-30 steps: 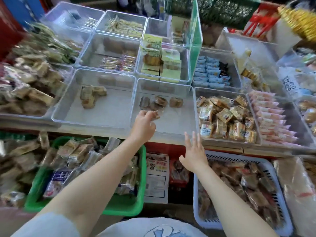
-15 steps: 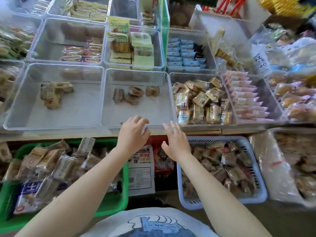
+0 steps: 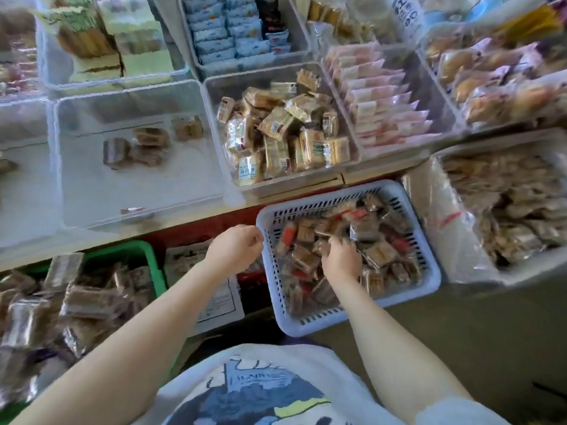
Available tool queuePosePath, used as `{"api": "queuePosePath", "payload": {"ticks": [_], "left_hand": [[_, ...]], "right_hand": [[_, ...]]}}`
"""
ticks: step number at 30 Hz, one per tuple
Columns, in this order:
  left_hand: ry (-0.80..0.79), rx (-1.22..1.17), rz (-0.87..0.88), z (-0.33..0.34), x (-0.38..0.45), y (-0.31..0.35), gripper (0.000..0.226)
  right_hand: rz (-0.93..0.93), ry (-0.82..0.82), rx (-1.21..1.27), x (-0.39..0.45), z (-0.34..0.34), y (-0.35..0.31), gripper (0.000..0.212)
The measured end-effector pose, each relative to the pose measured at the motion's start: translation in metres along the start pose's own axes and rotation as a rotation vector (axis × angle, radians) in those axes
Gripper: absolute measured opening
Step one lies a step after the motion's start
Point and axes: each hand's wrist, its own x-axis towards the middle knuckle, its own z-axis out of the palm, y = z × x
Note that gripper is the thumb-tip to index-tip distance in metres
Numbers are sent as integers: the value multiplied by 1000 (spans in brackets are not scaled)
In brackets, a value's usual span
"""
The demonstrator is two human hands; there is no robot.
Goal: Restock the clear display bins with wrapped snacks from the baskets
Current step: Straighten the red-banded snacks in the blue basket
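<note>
A white slotted basket (image 3: pixel 426 240) sits below the counter, heaped with brown wrapped snacks (image 3: pixel 380 253); above it a clear bin (image 3: pixel 58 167) holds four brown wrapped cakes (image 3: pixel 144 145)

Both bare forearms reach forward. The left hand (image 3: pixel 235 247) hangs with fingers curled under, holding nothing visible. The right hand (image 3: pixel 340 259) points palm down, fingertips hidden.

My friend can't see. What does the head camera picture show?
A person's right hand digs into wrapped snacks in a white basket, while the left hand hovers curled beside it. Above sits a nearly empty clear bin.
</note>
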Motion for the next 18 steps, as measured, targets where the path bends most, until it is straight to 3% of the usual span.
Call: {"api": "queuePosePath", "payload": {"ticks": [7, 10, 14, 18], "left_hand": [[-39, 31, -31, 17, 8, 19, 25], [-39, -4, -55, 19, 7, 22, 26], [3, -158, -94, 18, 8, 29, 24], [33, -801, -240, 6, 6, 35, 50]], "right_hand": [[-34, -47, -111, 26, 25, 17, 46], [-63, -42, -24, 25, 18, 16, 43], [-101, -21, 472, 5, -22, 9, 31], [-161, -131, 961, -20, -80, -19, 21]]}}
